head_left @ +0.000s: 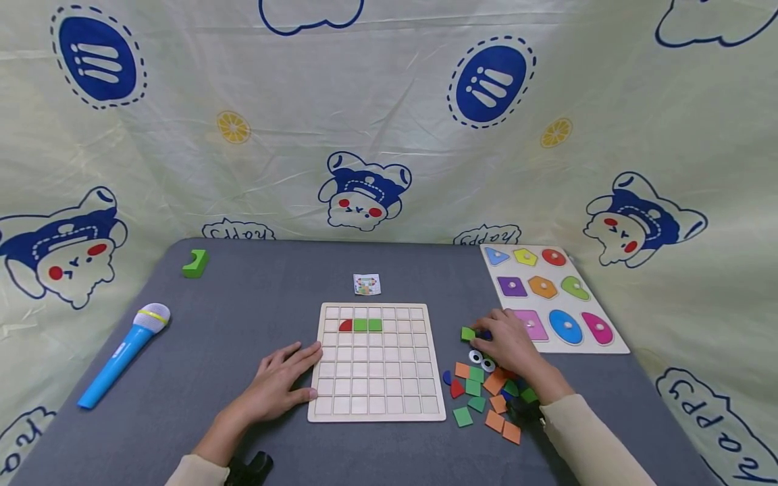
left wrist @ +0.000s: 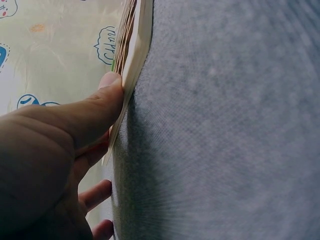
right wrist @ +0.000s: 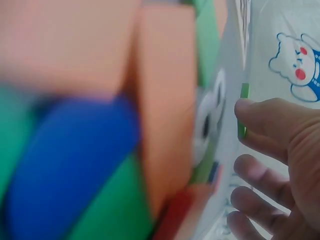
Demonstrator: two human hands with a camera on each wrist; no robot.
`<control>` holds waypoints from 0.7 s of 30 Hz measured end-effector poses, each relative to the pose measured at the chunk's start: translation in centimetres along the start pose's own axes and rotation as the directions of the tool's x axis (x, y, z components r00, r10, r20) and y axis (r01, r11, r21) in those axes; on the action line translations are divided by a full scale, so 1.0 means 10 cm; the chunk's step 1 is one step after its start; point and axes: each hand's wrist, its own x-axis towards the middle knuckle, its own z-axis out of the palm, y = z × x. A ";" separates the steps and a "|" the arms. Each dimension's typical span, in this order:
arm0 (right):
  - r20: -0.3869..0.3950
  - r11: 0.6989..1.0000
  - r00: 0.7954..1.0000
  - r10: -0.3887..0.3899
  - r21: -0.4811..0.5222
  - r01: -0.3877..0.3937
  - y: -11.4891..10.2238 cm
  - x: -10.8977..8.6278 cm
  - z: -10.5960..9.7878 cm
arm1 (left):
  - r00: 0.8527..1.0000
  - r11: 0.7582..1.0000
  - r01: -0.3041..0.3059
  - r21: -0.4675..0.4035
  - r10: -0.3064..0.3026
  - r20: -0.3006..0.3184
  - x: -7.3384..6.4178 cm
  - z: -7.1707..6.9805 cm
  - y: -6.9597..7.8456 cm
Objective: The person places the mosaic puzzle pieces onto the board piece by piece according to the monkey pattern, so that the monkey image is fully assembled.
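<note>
In the head view, a white grid board lies on the table with a red quarter-round tile and two green square tiles in its second row. My left hand rests against the board's left edge, fingers extended. Its thumb touches the side of the board in the left wrist view. My right hand pinches a green square tile between thumb and index finger, right of the board. The right wrist view shows this tile edge-on, with the other fingers loosely bent.
Loose orange, green, red and blue tiles lie right of the board, with googly-eye pieces among them. A shape puzzle board stands behind the right hand. A small picture card, toy microphone and green block are also on the table.
</note>
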 end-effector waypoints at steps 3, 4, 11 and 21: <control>0.003 1.000 1.000 -0.009 0.014 0.009 -0.12 0.04 -0.01 | 1.000 1.000 0.004 -0.005 -0.004 0.004 0.00 -0.02 0.00; 0.001 1.000 1.000 -0.016 0.019 0.016 -0.16 0.06 -0.01 | 1.000 1.000 0.005 -0.005 -0.005 0.005 0.00 -0.02 0.00; -0.030 0.995 0.995 -0.091 0.026 0.092 -0.55 0.21 0.05 | 1.000 1.000 0.003 -0.013 -0.003 0.007 0.00 0.00 -0.02; 0.011 0.986 0.987 -0.160 0.044 0.159 -1.00 0.46 0.20 | 1.000 1.000 -0.001 -0.007 0.001 0.001 0.00 0.01 -0.01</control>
